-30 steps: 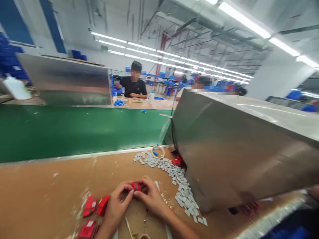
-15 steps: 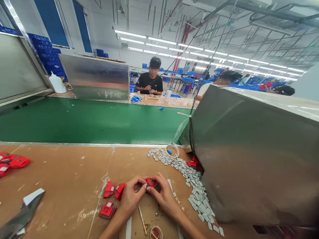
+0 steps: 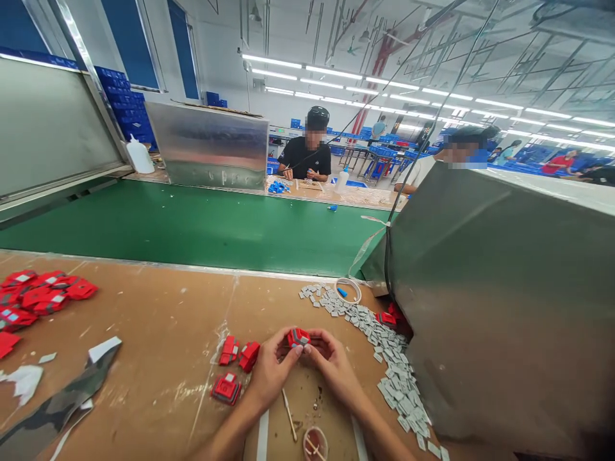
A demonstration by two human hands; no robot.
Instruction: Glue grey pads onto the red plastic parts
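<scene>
Red part [image 3: 298, 337] sat pinched between the fingertips of both hands, left hand [image 3: 270, 376] and right hand [image 3: 335, 366] each clasping one side of it, just above the brown bench [image 3: 158, 333]. Left of it lay three more red pieces [image 3: 235, 365]; right of it ran a trail of grey chips [image 3: 384, 358].

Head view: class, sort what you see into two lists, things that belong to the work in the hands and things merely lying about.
In the work:
- left hand
- right hand
- red part held between them
- red parts beside them
- grey pads

Lying about:
- white bottle
- tape ring
- paper scraps
</scene>
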